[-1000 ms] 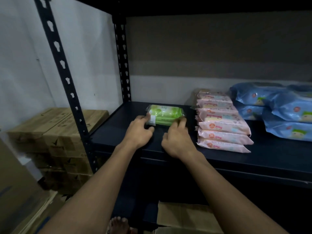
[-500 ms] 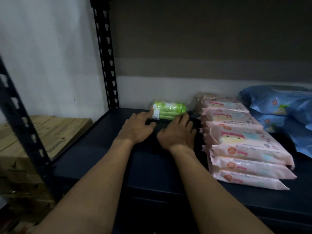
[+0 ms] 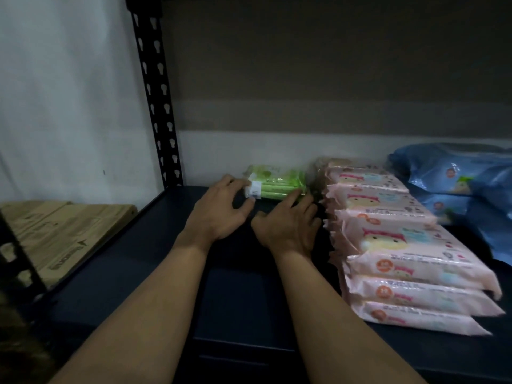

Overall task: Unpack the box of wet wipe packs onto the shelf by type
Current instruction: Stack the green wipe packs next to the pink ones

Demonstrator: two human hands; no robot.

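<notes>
A green bundle of wet wipe packs (image 3: 277,184) lies at the back of the dark shelf (image 3: 155,245), close to the wall. My left hand (image 3: 219,209) touches its left end with straight fingers, by the white label. My right hand (image 3: 291,223) presses its front right corner with the fingertips. To the right a row of pink wet wipe packs (image 3: 401,245) runs from back to front. Blue wet wipe packs (image 3: 457,176) are piled at the far right.
A black perforated shelf post (image 3: 158,106) rises at the back left corner. Stacked brown cartons (image 3: 55,225) stand left of the shelf, below its level. A white wall lies behind and to the left.
Both hands slid the green bundle back toward the wall. The camera came closer to the shelf.
</notes>
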